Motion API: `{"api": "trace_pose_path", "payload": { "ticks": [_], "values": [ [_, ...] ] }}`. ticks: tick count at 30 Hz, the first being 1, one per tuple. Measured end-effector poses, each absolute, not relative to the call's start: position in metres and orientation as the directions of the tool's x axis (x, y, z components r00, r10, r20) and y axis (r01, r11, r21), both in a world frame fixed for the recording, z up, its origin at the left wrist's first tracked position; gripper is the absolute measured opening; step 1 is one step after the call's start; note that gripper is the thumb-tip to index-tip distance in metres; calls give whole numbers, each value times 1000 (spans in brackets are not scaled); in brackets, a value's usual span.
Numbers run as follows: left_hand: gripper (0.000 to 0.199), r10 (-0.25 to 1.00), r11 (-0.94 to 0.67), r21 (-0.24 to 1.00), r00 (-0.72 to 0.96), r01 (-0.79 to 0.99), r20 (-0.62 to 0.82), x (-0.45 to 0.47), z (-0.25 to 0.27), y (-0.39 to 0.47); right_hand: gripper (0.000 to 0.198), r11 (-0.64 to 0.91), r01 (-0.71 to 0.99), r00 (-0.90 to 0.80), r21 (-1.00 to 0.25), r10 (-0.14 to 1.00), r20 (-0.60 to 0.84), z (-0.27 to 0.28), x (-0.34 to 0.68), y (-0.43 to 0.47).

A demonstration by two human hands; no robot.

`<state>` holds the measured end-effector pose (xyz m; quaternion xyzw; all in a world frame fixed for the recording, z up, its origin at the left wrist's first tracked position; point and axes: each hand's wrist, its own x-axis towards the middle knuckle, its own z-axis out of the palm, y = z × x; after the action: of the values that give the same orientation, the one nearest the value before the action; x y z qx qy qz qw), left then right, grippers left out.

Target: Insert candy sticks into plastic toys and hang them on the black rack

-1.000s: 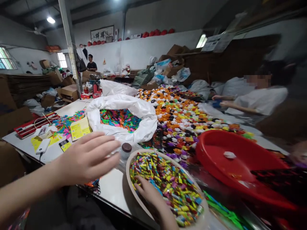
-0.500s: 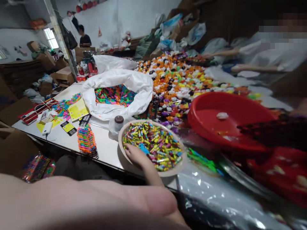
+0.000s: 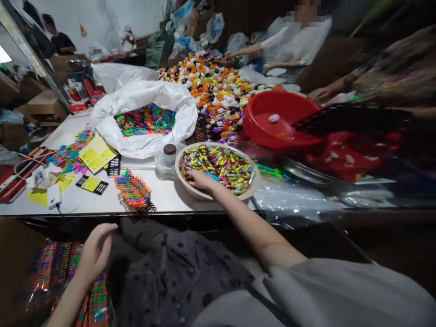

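My right hand reaches over the near left rim of a cream bowl on the table. Its fingers look loosely stretched over small printed, mostly yellow cylinders that fill the bowl; fingertips partly hidden. A bright blue piece lies among the cylinders beside this hand. Above my lap, left of my knees, my left hand is raised with thumb and fingers apart, holding nothing. Between the hands, a strip of colourful plastic pieces lies by the table edge, with black mesh under its end.
A white sack of colourful pieces stands behind the bowl. To the right are a red basin and plastic sheeting. A pile of small toys covers the back. Co-workers sit across the table. Bagged goods lie low left.
My view has swung right and down. The left hand, large in the foreground before, is now lower left above my lap. My right hand stays in the bowl.
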<state>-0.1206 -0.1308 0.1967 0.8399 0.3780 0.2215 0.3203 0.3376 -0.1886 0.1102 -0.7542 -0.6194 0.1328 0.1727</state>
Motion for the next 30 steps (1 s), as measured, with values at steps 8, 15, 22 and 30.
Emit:
{"api": "trace_pose_path", "payload": {
  "ticks": [8, 15, 22, 30],
  "values": [
    [83, 242, 427, 587, 539, 688, -807, -154, 27, -94, 18, -258, 863, 275, -435, 961, -25, 104, 336, -173],
    [76, 68, 448, 540, 575, 713, -815, -106, 30, -72, 23, -231, 783, 403, -577, 896, 189, 108, 336, -181],
    [73, 87, 565, 416, 450, 712, -889, -101, 51, -84, 20, -143, 778, 338, -612, 917, 215, 125, 334, -191],
    [44, 146, 785, 268, 253, 559, -956, -101, 64, -88, 16, 65, 804, 106, -592, 963, 249, 154, 333, -218]
  ]
}}
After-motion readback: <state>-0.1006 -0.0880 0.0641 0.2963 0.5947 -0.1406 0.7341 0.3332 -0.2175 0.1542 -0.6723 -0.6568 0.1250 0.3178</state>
